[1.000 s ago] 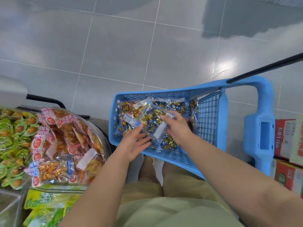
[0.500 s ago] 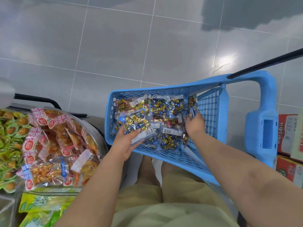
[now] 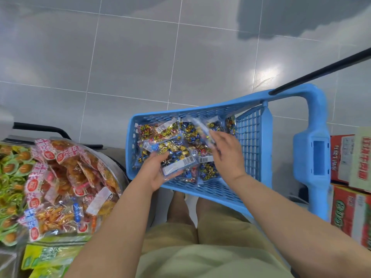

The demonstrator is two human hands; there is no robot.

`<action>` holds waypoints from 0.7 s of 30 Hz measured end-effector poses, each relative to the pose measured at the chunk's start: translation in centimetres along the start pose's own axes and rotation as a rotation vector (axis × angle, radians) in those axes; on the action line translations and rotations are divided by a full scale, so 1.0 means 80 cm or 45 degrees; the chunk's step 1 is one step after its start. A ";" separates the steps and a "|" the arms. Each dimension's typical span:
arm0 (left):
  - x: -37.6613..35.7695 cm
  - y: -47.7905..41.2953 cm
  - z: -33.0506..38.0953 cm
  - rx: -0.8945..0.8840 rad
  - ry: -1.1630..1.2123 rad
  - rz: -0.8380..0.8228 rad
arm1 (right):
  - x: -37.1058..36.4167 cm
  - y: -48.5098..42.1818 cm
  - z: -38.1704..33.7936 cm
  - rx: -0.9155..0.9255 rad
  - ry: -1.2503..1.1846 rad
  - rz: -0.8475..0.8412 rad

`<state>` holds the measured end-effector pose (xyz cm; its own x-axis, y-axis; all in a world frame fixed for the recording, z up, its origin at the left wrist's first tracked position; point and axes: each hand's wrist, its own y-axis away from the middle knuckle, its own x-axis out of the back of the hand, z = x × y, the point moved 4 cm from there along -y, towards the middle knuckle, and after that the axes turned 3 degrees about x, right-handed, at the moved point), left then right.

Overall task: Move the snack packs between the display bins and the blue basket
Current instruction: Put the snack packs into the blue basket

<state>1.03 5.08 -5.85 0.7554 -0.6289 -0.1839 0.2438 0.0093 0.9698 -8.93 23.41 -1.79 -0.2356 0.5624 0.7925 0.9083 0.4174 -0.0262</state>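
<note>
As left hand (image 3: 155, 174) grips candy pack (image 3: 175, 152) — right hand (image 3: 225, 151) pinches second pack (image 3: 198, 125) (blurred) — bin (image 3: 117, 163) flanks basket (image 3: 250, 141).

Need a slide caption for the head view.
Left hand and right hand each grip a candy pack in the blue basket beside a snack bin.

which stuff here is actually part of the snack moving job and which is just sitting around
Job:
blue basket; loose candy packs in it; candy pack held by left hand; blurred pack gripped by right hand; metal bin of orange snack packs

Lying about:
cardboard boxes; black bar behind the bin; yellow-green bags
</note>
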 end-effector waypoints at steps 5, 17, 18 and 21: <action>-0.026 0.011 0.007 0.026 0.077 -0.271 | -0.024 0.007 -0.068 0.615 0.102 -0.034; 0.027 -0.012 0.010 -0.176 -0.154 0.180 | -0.070 0.029 0.015 -0.253 -0.261 -0.508; 0.033 -0.013 0.010 -0.189 -0.165 0.206 | -0.075 0.033 0.037 -0.398 -0.213 -0.557; 0.049 -0.017 0.008 -0.204 -0.181 0.248 | -0.096 0.049 0.074 -0.494 -0.113 -0.935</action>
<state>3.27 2.10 -7.82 0.7074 -0.7057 0.0387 0.2040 0.2562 0.9449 -5.58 24.99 -11.58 -0.8261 0.3040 0.4746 0.5635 0.4339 0.7030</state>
